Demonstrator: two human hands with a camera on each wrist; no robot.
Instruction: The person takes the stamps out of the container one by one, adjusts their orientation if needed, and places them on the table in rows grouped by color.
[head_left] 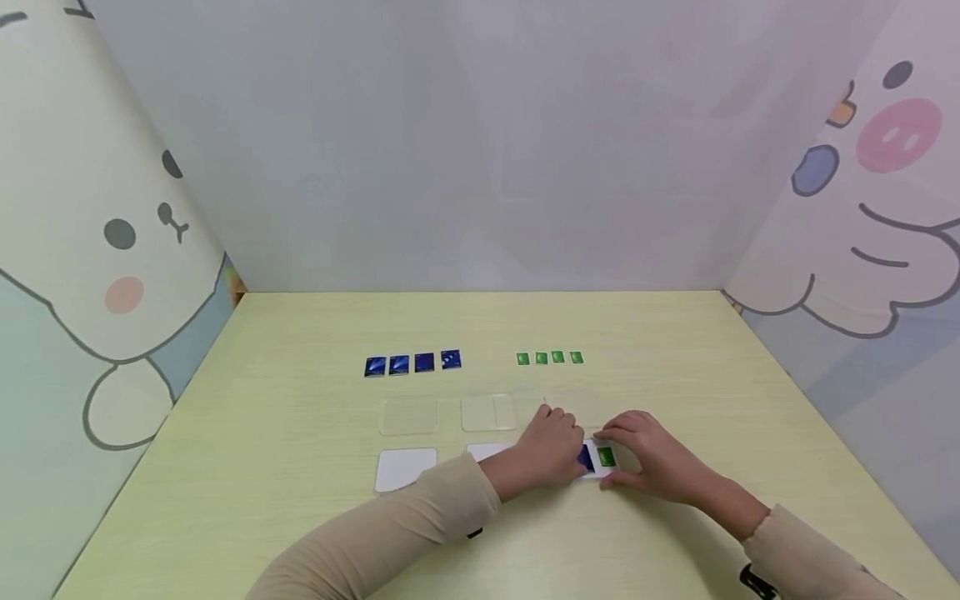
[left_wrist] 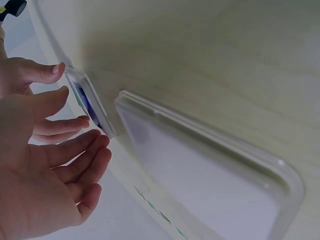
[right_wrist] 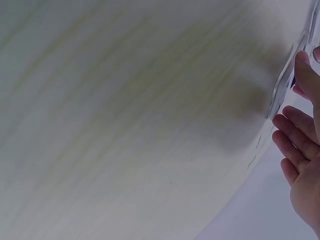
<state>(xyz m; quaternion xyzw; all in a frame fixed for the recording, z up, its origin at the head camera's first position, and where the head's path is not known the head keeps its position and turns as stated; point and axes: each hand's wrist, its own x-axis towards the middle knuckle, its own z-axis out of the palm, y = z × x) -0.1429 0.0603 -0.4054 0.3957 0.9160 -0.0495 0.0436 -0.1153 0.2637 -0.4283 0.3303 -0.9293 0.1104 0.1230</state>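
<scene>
A flat clear plastic case (head_left: 596,457) with a white bottom lies on the table between both hands, showing a blue card (head_left: 586,458) and a green card (head_left: 606,457). At its right end, the right hand (head_left: 660,457) holds the near and far edges between thumb and fingers. The left hand (head_left: 546,447) spans the case's left part, thumb at the near side and fingers at the far side, covering much of it. In the right wrist view, the right thumb (right_wrist: 304,67) rests along the case (right_wrist: 281,87).
Left of the hands lie a white flat case (head_left: 406,469) and another, partly hidden white case (head_left: 486,451). Behind them are clear plastic covers (head_left: 410,417) (head_left: 480,413). Farther back stand a row of blue cards (head_left: 399,365) and a row of small green cards (head_left: 542,358).
</scene>
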